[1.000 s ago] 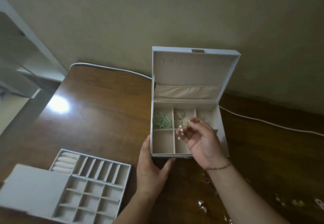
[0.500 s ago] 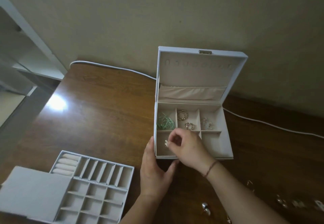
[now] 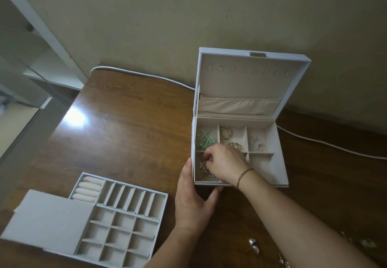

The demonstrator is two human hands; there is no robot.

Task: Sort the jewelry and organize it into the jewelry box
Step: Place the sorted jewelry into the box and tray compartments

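The open white jewelry box [image 3: 281,163] stands on the wooden table with its lid [image 3: 251,81] upright. Its back row holds green pieces [image 3: 204,141], gold hoops [image 3: 225,133] and small clear pieces [image 3: 256,144]. My left hand [image 3: 191,200] grips the box's front left corner, thumb along the left wall. My right hand [image 3: 224,164] reaches into the front left compartment, its curled fingers pinching a pearl-and-gold piece [image 3: 203,166] low against the floor. The front middle compartment is hidden by that hand.
A divided grey tray [image 3: 125,215] with ring rolls lies at the front left, a flat grey panel [image 3: 48,219] over its left part. Loose silver pieces [image 3: 253,246] and other jewelry [image 3: 367,243] lie front right. A white cable [image 3: 314,143] runs behind the box.
My right hand carried the pearl-and-gold piece from above the middle of the box down into the front left compartment. The left hand stayed on the box's corner.
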